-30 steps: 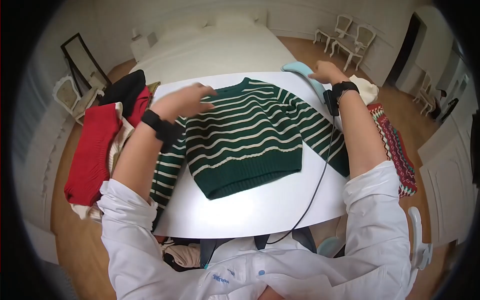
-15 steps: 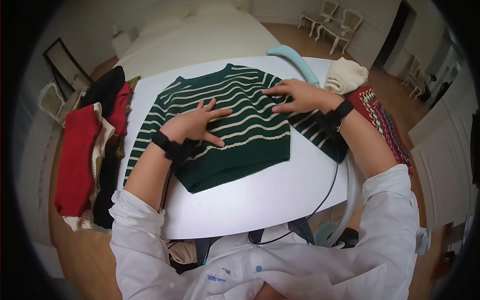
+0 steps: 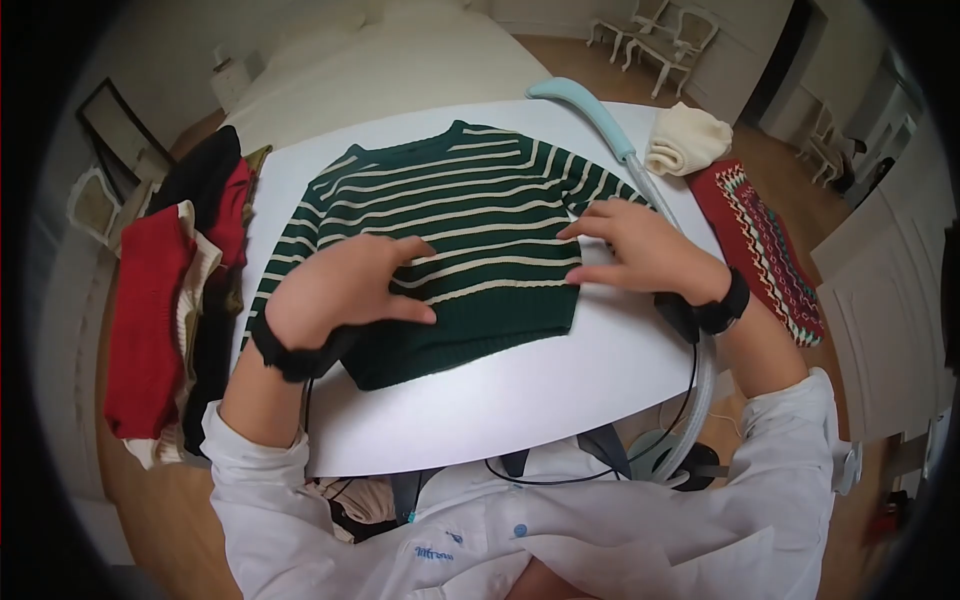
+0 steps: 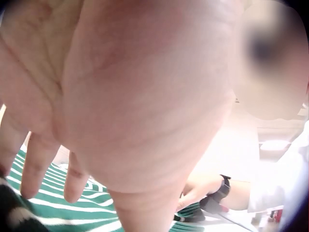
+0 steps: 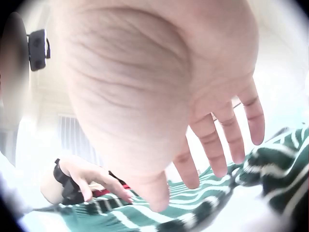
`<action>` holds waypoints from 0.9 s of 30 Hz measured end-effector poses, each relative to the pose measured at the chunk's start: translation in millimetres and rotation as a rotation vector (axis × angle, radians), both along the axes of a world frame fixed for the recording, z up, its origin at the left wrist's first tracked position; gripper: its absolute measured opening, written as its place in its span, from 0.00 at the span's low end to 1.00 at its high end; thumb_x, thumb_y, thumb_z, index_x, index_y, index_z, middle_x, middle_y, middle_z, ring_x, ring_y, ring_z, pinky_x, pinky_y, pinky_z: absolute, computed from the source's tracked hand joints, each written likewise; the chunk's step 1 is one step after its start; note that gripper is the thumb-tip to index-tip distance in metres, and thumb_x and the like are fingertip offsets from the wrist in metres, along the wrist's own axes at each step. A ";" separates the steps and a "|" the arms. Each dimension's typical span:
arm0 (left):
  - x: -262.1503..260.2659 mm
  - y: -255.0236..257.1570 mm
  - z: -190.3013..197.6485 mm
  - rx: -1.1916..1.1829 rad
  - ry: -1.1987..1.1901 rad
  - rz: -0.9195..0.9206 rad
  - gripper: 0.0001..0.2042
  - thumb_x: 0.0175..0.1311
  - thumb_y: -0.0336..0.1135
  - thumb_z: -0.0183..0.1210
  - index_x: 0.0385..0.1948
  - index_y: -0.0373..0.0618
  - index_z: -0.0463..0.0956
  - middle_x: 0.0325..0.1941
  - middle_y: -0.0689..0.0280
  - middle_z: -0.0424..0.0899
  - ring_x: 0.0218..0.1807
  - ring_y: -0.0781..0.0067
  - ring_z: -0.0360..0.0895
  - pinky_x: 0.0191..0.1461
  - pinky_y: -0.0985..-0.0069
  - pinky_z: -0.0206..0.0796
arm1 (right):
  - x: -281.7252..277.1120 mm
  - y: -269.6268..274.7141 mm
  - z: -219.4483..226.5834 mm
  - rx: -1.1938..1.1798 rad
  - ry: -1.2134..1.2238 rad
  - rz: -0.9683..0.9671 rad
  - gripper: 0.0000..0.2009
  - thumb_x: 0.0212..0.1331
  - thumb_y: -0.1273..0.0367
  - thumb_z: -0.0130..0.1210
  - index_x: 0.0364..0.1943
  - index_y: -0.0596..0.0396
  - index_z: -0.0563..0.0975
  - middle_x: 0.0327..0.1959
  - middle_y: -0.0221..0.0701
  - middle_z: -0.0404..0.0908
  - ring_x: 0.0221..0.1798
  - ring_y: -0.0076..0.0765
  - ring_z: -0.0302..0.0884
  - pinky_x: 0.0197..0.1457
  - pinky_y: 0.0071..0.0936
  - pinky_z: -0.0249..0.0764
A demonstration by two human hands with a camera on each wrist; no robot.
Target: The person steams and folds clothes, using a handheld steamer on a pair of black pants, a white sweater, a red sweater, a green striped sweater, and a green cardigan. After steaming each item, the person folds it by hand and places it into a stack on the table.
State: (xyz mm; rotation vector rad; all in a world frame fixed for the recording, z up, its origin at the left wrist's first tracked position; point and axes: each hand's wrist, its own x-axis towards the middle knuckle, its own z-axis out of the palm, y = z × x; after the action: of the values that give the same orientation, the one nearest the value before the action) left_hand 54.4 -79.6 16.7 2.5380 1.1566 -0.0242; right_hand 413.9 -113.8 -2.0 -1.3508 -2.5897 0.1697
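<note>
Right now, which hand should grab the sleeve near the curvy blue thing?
Probably the right hand: its open fingers are right beside that sleeve, while the left hand is across the striped sweater, by the other sleeve.

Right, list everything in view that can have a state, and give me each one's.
Striped sweater: spread out, unfolded
Cream knit: rolled up
Patterned knit: folded
Red knit: folded, on the left pile
Left hand: open, fingers spread
Right hand: open, fingers extended
Shirt sleeves: pushed or rolled up
</note>
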 end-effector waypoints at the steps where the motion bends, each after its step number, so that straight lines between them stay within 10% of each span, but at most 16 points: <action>1: -6.6 -14.0 -9.8 0.116 -0.098 -0.092 0.35 0.51 0.53 0.77 0.58 0.42 0.76 0.51 0.49 0.85 0.53 0.44 0.83 0.56 0.58 0.75 | -6.6 -9.7 -4.2 0.008 0.049 0.024 0.29 0.54 0.48 0.72 0.53 0.52 0.83 0.45 0.41 0.81 0.50 0.52 0.82 0.54 0.41 0.78; 13: -39.4 -101.1 -27.7 0.333 0.138 0.093 0.30 0.45 0.23 0.67 0.56 0.42 0.72 0.48 0.55 0.76 0.54 0.50 0.78 0.56 0.60 0.75 | -24.7 -22.6 -19.8 0.080 -0.212 0.133 0.16 0.62 0.57 0.65 0.45 0.53 0.85 0.31 0.36 0.84 0.36 0.49 0.86 0.41 0.42 0.80; 27: -60.3 -108.2 -28.7 0.446 0.270 0.202 0.20 0.49 0.26 0.68 0.46 0.44 0.74 0.40 0.55 0.82 0.37 0.46 0.84 0.41 0.56 0.78 | -42.4 -44.2 -11.5 0.103 -0.258 0.184 0.16 0.50 0.66 0.66 0.42 0.62 0.82 0.21 0.41 0.82 0.28 0.51 0.85 0.34 0.42 0.79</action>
State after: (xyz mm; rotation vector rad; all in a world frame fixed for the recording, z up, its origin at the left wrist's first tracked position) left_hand -5.9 -187.8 -12.0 2.8460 1.6812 -0.0681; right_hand 371.5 -158.0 -13.5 -1.1658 -2.8905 -0.1170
